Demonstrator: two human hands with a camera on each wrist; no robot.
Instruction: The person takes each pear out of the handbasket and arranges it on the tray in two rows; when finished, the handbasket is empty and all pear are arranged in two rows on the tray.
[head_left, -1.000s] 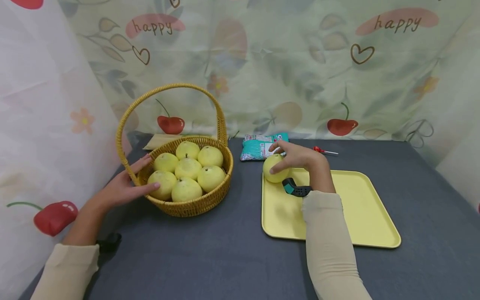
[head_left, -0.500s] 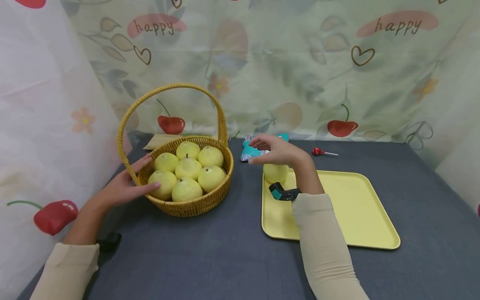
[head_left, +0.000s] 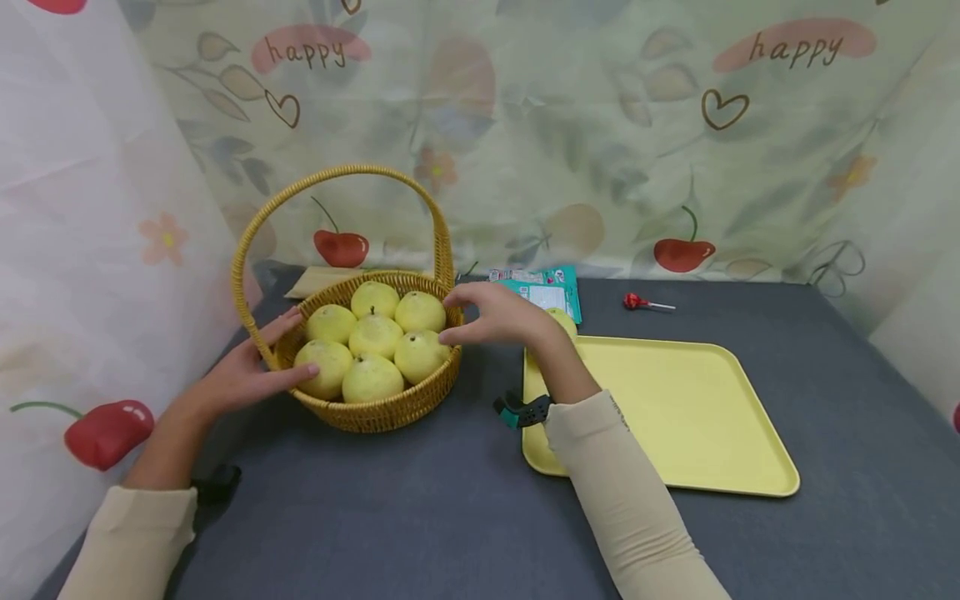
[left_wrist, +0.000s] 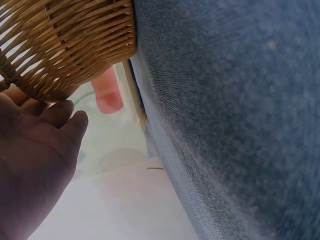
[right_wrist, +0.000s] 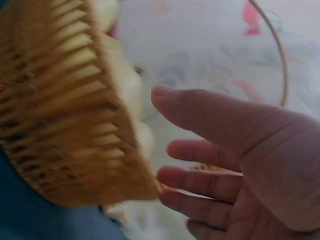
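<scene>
A wicker basket with a tall handle holds several yellow pears. My left hand rests flat against the basket's left rim with straight fingers; the left wrist view shows it beside the woven wall. My right hand hovers open over the basket's right rim, holding nothing. One pear sits at the far left corner of the yellow tray, partly hidden behind my right wrist.
A teal snack packet lies behind the tray and a red lollipop further right, both on the dark grey cloth. A beige sheet lies behind the basket. Patterned curtains close off the back and left.
My right hand let go of the pear on the tray's far left corner and moved left, empty, to the basket's right rim. The left hand has stayed on the basket.
</scene>
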